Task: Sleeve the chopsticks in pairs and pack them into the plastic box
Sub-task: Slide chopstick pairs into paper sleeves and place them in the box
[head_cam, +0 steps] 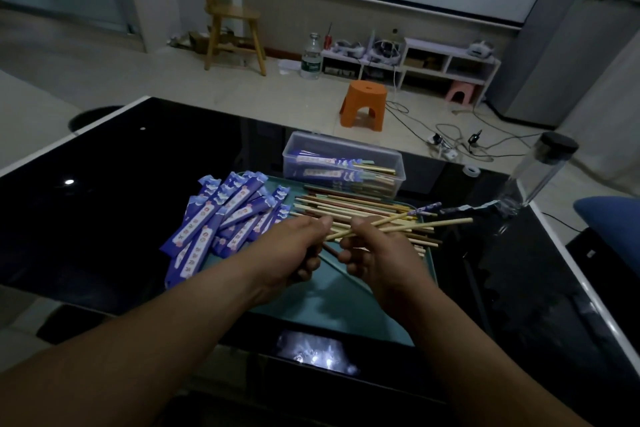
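A teal tray [346,302] lies on the black glass table. A pile of purple paper sleeves [221,218] covers its left side, and loose bare chopsticks [353,204] lie across its far side. My right hand [374,253] grips a pair of pale chopsticks [433,222] that point right, above the tray. My left hand [294,250] pinches their near ends right beside it. Behind the tray stands a clear plastic box [343,163] holding several sleeved pairs.
A clear bottle with a black cap [540,166] stands at the table's right edge, with a crumpled wrapper [467,209] beside it. The table's white edge [571,263] runs along the right. An orange stool [363,104] and cables lie on the floor beyond.
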`<state>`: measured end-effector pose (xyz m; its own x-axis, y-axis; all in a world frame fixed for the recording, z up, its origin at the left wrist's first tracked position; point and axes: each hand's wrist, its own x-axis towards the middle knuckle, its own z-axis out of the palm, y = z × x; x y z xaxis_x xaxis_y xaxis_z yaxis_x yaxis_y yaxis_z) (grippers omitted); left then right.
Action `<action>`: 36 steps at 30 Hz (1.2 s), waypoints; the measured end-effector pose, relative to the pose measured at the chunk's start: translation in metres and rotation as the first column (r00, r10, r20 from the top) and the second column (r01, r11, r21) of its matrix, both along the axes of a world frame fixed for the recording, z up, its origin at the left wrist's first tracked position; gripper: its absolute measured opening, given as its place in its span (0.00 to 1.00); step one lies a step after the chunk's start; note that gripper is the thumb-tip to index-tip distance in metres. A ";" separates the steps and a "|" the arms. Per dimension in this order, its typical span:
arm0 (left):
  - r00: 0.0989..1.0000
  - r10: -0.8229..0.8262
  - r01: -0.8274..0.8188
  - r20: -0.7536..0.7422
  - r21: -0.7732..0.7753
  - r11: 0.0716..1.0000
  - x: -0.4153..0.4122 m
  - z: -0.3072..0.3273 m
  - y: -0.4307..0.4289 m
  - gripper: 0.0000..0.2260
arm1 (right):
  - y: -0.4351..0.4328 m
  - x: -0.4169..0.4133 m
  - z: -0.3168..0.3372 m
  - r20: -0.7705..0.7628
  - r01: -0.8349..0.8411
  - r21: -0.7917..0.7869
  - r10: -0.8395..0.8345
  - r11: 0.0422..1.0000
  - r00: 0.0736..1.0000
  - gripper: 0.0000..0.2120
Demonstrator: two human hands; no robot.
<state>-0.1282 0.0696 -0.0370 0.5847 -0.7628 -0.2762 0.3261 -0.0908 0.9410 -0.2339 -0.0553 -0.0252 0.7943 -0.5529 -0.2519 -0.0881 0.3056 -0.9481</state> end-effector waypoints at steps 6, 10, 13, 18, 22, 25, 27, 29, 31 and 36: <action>0.995 -0.060 0.057 0.080 0.043 0.997 0.002 -0.002 0.002 0.09 | -0.005 0.003 -0.002 -0.029 0.042 -0.037 -0.043 0.998 0.999 0.07; 0.993 -0.038 0.029 0.109 0.083 0.996 0.004 -0.001 0.003 0.13 | -0.006 0.005 -0.004 0.019 0.095 0.031 -0.095 0.995 0.995 0.05; 0.993 -0.048 0.036 0.110 0.102 0.994 0.002 0.000 0.003 0.14 | -0.002 0.005 -0.002 0.043 0.086 0.044 -0.088 0.995 0.995 0.07; 0.997 -0.013 0.003 0.079 0.124 0.992 -0.002 0.001 -0.003 0.13 | -0.002 0.006 -0.001 0.021 0.063 0.066 -0.064 0.996 0.998 0.11; 0.999 -0.012 0.009 0.034 0.090 0.996 0.001 0.004 -0.002 0.13 | -0.002 0.010 -0.003 0.025 0.055 0.032 -0.056 0.998 0.998 0.16; 0.999 -0.044 0.044 -0.012 0.060 0.997 0.002 0.004 -0.001 0.13 | -0.002 0.010 0.002 0.062 0.094 0.001 -0.093 0.996 0.994 0.17; 1.000 -0.031 0.030 0.008 0.054 0.998 0.002 0.003 -0.003 0.14 | -0.003 0.009 0.005 0.085 0.133 0.021 -0.135 0.991 0.987 0.19; 0.999 -0.024 0.021 0.049 0.051 0.998 0.003 0.001 -0.004 0.14 | -0.003 0.008 0.005 0.076 0.151 0.028 -0.153 0.988 0.985 0.19; 0.991 -0.056 0.047 0.122 0.077 0.996 0.003 0.001 -0.003 0.15 | -0.001 0.008 0.003 0.052 0.153 -0.007 -0.153 0.988 0.987 0.19; 0.544 -0.274 -0.243 0.793 0.461 0.853 0.036 0.016 0.019 0.13 | -0.012 0.008 0.004 0.028 0.226 -0.114 -0.224 0.967 0.974 0.18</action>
<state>-0.0923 0.0888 -0.0211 0.7252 -0.6885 0.0021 -0.5563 -0.5841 0.5911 -0.2255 -0.0674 -0.0215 0.6489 -0.7427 -0.1652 -0.0156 0.2040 -0.9788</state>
